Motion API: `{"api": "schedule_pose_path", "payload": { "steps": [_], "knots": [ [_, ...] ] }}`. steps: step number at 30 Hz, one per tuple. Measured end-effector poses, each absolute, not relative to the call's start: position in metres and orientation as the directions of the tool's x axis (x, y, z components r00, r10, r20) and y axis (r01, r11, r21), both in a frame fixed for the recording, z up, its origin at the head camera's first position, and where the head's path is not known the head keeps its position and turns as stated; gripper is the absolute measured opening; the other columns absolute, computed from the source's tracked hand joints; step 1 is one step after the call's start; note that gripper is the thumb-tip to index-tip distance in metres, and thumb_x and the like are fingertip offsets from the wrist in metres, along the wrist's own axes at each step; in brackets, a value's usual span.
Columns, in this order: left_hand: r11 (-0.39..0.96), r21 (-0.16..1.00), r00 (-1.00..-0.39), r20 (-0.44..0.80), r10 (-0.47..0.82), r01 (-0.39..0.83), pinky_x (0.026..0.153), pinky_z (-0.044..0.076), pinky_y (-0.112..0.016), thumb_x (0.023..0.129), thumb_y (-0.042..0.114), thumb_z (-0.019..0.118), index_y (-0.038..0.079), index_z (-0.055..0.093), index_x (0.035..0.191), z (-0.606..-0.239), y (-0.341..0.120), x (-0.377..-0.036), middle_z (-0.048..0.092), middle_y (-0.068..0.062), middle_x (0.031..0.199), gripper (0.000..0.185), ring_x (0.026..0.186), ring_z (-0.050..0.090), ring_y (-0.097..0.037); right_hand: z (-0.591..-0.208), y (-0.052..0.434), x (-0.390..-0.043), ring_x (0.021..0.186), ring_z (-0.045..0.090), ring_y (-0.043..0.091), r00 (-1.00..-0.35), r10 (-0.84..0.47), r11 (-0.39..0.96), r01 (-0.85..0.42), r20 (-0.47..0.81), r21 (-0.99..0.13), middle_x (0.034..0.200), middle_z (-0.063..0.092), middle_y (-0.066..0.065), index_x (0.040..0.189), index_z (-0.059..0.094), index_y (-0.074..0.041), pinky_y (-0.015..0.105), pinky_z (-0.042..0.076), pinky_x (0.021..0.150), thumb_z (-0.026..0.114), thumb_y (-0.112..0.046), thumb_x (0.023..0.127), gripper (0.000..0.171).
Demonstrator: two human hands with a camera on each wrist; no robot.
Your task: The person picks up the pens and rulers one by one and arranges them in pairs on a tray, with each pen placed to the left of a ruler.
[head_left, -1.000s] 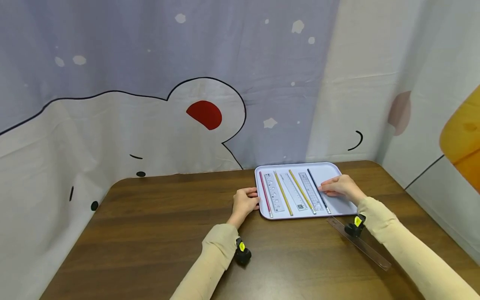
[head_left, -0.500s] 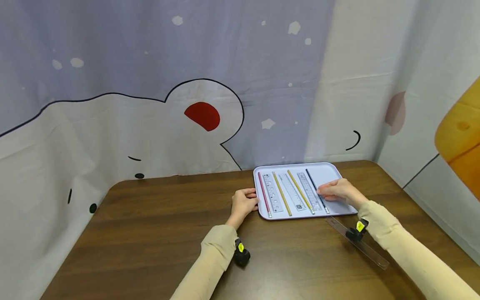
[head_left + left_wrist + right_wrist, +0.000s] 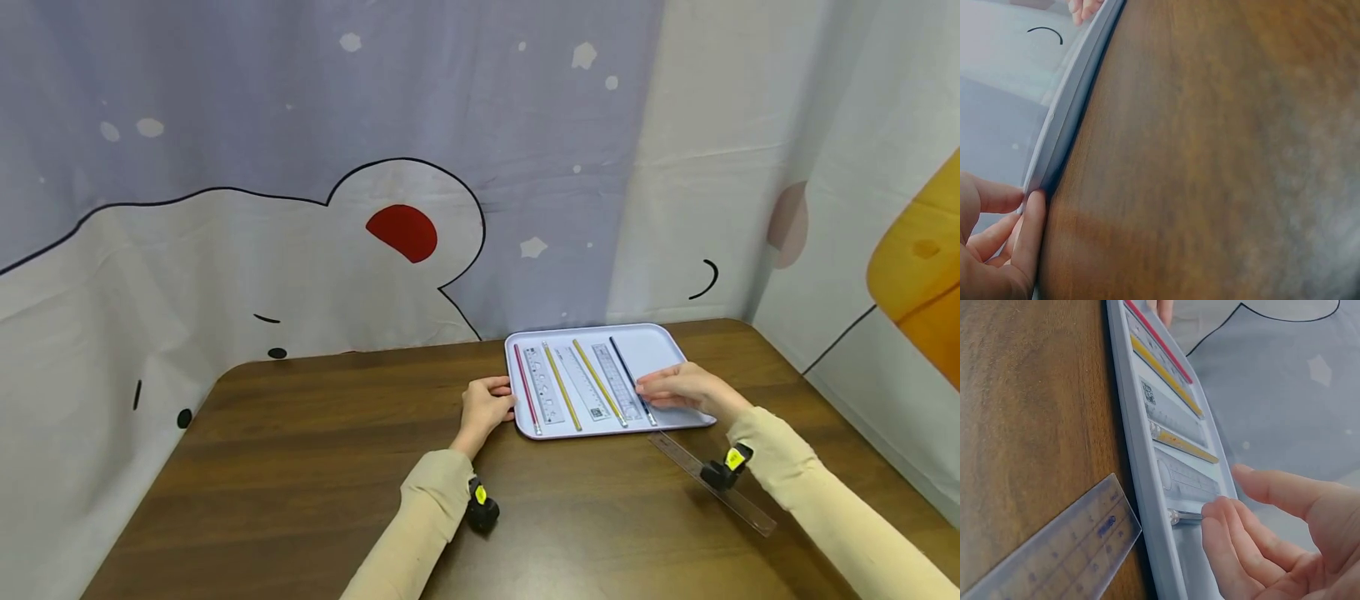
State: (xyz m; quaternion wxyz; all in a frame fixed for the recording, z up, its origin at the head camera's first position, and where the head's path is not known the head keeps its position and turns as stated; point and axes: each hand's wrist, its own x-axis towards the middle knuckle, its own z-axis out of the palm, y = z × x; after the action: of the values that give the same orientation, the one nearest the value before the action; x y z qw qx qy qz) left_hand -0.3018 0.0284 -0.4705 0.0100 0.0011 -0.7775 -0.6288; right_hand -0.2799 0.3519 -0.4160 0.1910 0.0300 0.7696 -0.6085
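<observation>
A white tray [image 3: 648, 343] stands at the back right of the table. In it lie, roughly side by side, a red pencil [image 3: 527, 387], two yellow pencils [image 3: 562, 386], three clear rulers [image 3: 583, 385] and a dark pencil [image 3: 623, 362]. My left hand [image 3: 483, 410] pinches the tray's left rim between thumb and fingers, as the left wrist view shows. My right hand [image 3: 693, 390] hovers low over the tray's right part, fingertips at the dark pencil. In the right wrist view its thumb is spread from the fingers, and they partly hide that pencil [image 3: 1186, 516].
A clear, pinkish ruler [image 3: 678, 455] lies slanted on the brown table [image 3: 337, 467], its far end against the tray's front edge. A printed curtain [image 3: 337, 275] hangs close behind the table, and another stretch runs along the right side.
Relative to the tray, my right hand has shifted slightly right and toward the front, its fingers easing off the dark pencil. My left hand keeps its hold on the rim.
</observation>
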Motion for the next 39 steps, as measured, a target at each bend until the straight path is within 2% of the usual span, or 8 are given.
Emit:
{"api": "schedule_pose_path", "payload": {
  "steps": [9, 23, 30, 39],
  "knots": [
    [0.209, 0.978, -1.000, 0.018, -0.015, 0.015, 0.056, 0.061, -0.026, 0.077, -0.005, 0.067, -0.003, 0.069, 0.111, -0.470, 0.029, -0.300, 0.072, -0.018, 0.096, 0.034, 0.069, 0.068, -0.015, -0.413, 0.354, -0.270, 0.084, 0.066, 0.003, -0.923, -0.206, 0.321, 0.250, -0.325, -0.913, 0.094, 0.072, -0.003, 0.130, 0.044, 0.021, 0.024, 0.059, 0.083, 0.065, -0.009, 0.089, 0.055],
    [0.211, 0.977, -1.000, 0.017, -0.012, 0.014, 0.057, 0.061, -0.026, 0.078, -0.005, 0.068, -0.003, 0.069, 0.111, -0.468, 0.031, -0.300, 0.072, -0.018, 0.096, 0.033, 0.069, 0.068, -0.016, -0.414, 0.359, -0.248, 0.079, 0.064, 0.000, -0.943, -0.158, 0.379, 0.216, -0.293, -0.900, 0.088, 0.070, -0.008, 0.125, 0.052, 0.018, 0.021, 0.060, 0.077, 0.069, -0.014, 0.087, 0.052],
    [0.221, 0.975, -1.000, 0.011, -0.017, 0.007, 0.057, 0.061, -0.026, 0.078, -0.004, 0.067, -0.002, 0.070, 0.110, -0.467, 0.029, -0.301, 0.072, -0.017, 0.096, 0.033, 0.068, 0.068, -0.015, -0.414, 0.359, -0.240, 0.083, 0.065, 0.002, -0.947, -0.185, 0.406, 0.169, -0.262, -0.898, 0.099, 0.070, -0.002, 0.125, 0.052, 0.018, 0.025, 0.060, 0.081, 0.069, -0.014, 0.087, 0.053],
    [0.216, 0.976, -1.000, 0.002, -0.009, 0.000, 0.057, 0.061, -0.026, 0.078, -0.004, 0.068, -0.002, 0.069, 0.112, -0.468, 0.028, -0.301, 0.072, -0.017, 0.097, 0.033, 0.068, 0.067, -0.015, -0.417, 0.361, -0.231, 0.086, 0.065, 0.004, -0.946, -0.193, 0.446, 0.153, -0.262, -0.882, 0.099, 0.070, 0.001, 0.124, 0.052, 0.018, 0.027, 0.060, 0.082, 0.069, -0.017, 0.087, 0.054]
  ]
}}
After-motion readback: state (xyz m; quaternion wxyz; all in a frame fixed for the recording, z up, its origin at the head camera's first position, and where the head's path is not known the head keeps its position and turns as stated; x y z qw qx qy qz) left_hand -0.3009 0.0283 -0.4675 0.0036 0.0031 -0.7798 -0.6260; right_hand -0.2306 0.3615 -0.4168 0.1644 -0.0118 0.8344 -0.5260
